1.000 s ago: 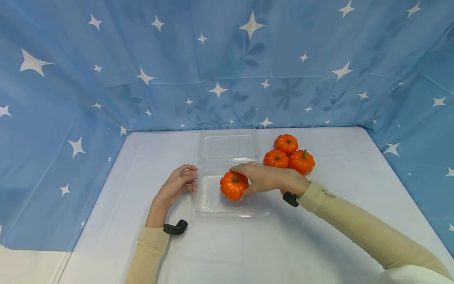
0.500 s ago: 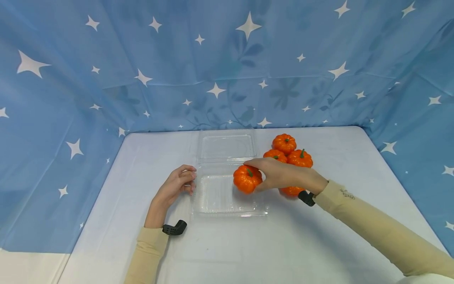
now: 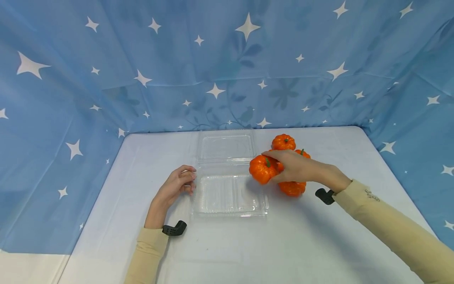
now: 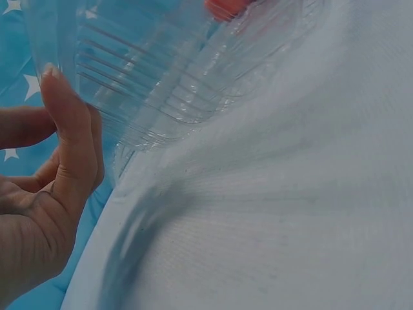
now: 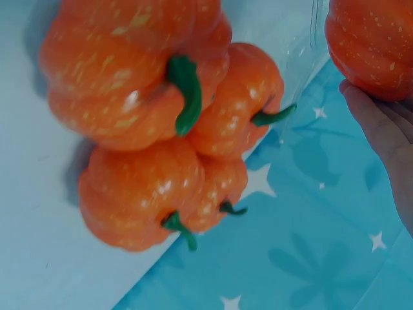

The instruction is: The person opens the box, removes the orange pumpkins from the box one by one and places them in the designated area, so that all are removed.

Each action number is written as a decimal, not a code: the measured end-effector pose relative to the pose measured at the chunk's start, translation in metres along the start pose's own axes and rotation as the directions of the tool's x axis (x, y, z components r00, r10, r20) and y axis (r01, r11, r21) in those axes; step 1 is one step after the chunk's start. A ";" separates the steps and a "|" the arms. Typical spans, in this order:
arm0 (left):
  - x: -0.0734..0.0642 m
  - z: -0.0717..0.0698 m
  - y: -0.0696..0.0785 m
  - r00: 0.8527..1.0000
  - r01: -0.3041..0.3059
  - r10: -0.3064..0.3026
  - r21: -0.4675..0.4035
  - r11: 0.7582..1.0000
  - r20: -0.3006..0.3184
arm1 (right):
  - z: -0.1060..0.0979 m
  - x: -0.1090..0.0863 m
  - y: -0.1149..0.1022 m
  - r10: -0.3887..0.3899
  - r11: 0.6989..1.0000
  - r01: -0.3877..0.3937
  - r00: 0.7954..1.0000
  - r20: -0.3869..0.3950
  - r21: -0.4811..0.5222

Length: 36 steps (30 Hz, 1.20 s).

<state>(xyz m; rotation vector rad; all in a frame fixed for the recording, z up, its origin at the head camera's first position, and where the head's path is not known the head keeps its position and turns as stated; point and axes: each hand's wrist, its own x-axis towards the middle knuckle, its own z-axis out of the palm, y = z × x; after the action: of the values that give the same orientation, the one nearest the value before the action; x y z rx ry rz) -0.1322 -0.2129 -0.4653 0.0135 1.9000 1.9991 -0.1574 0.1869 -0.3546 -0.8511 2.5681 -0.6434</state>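
An orange toy pumpkin (image 3: 262, 169) with a green stem is gripped in my right hand (image 3: 298, 167), thumb and fingers around its side. The hand holds it over the right edge of a clear plastic clamshell box (image 3: 216, 211), whose lid (image 3: 227, 146) is folded back flat behind the base. My left hand (image 3: 176, 184) stays at the box's left edge, fingers loosely bent. In the left wrist view its fingertips (image 4: 51, 72) are right at the ribbed clear wall. Only part of the held pumpkin (image 5: 374, 48) shows in the right wrist view.
Several more orange pumpkins (image 3: 283, 142) cluster right of the box, partly hidden behind my right hand. Everything stands on a white-covered table (image 3: 220, 248). A blue curtain (image 3: 170, 59) with white stars borders the back and sides.
My right hand has carried the pumpkin rightward and slightly back, from over the middle of the box base to its right edge near the other pumpkins. The left hand has kept its place.
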 end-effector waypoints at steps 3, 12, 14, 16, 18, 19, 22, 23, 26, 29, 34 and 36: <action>0.000 0.001 0.000 1.000 0.002 -0.002 -0.003 1.000 -0.006 | -0.005 -0.007 0.003 0.034 0.999 -0.033 0.999 -0.018 0.006; -0.001 0.003 0.003 1.000 0.000 0.000 -0.005 1.000 -0.010 | -0.019 -0.032 0.017 0.136 0.991 -0.135 0.990 -0.044 0.025; -0.001 0.003 0.003 1.000 0.001 -0.001 -0.003 1.000 -0.011 | -0.021 -0.039 0.021 0.151 0.988 -0.149 0.987 -0.053 0.027; -0.001 0.004 0.003 1.000 0.004 -0.004 -0.001 1.000 -0.015 | -0.023 -0.046 0.026 0.155 0.988 -0.154 0.986 -0.067 0.027; -0.001 0.004 0.003 1.000 0.005 -0.005 0.002 1.000 -0.013 | -0.023 -0.053 0.031 0.155 0.988 -0.155 0.985 -0.082 0.010; -0.002 0.004 0.003 1.000 0.006 -0.006 0.003 1.000 -0.013 | -0.024 -0.056 0.034 0.156 0.988 -0.156 0.984 -0.088 0.004; -0.002 0.004 0.003 1.000 0.010 -0.010 -0.002 1.000 -0.015 | -0.023 -0.066 0.043 0.158 0.987 -0.159 0.982 -0.102 -0.001; -0.002 0.004 0.002 1.000 0.010 -0.010 -0.004 1.000 -0.015 | -0.023 -0.069 0.045 0.162 0.987 -0.164 0.981 -0.104 -0.002; -0.002 0.003 0.002 1.000 0.006 -0.006 0.002 1.000 -0.010 | -0.022 -0.078 0.052 0.175 0.984 -0.177 0.978 -0.113 -0.010; -0.002 0.003 0.001 1.000 -0.003 0.003 0.016 1.000 -0.003 | -0.021 -0.087 0.059 0.191 0.981 -0.195 0.973 -0.130 -0.016; -0.003 0.004 0.001 1.000 -0.010 0.010 0.022 1.000 0.005 | -0.018 -0.101 0.070 0.215 0.975 -0.220 0.963 -0.164 -0.014; -0.003 0.004 0.001 1.000 -0.012 0.012 0.020 1.000 0.008 | -0.017 -0.106 0.075 0.229 0.972 -0.234 0.959 -0.167 -0.014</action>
<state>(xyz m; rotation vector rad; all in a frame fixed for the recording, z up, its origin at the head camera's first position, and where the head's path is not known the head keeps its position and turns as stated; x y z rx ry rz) -0.1290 -0.2097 -0.4635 0.0381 1.9198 1.9848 -0.1200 0.3122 -0.3596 -0.5129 2.7770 -0.6236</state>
